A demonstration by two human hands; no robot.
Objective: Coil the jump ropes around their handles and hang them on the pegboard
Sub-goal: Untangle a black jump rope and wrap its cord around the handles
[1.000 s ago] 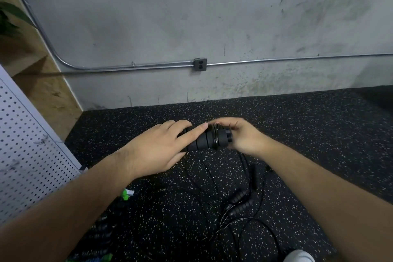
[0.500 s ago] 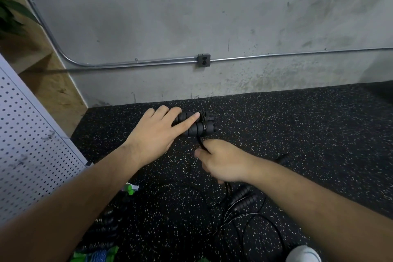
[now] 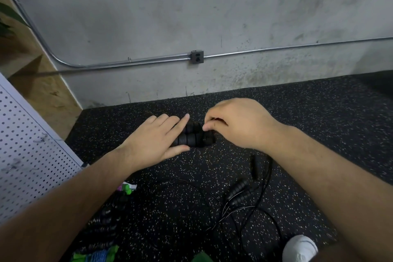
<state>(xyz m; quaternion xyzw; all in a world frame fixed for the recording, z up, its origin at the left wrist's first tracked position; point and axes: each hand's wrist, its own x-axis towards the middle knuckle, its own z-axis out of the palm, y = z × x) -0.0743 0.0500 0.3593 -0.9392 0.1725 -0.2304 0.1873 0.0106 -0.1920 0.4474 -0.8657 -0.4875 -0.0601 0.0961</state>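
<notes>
My left hand grips a pair of black ribbed jump rope handles held side by side above the speckled black floor. My right hand is at the handles' right end, with thumb and fingers pinched on the thin black rope there. The rope itself is mostly hidden behind my fingers. Another black jump rope lies loose on the floor below my right forearm, its cord tangled around its handles. The white pegboard leans at the left.
A concrete wall with a metal conduit and an outlet box rises ahead. More ropes with green and blue parts lie at the bottom left. A white shoe tip shows at the bottom right. A wooden panel stands behind the pegboard.
My right hand dropped below the handles with the rope, then came back up to their right end. My left hand stayed on the handles throughout.
</notes>
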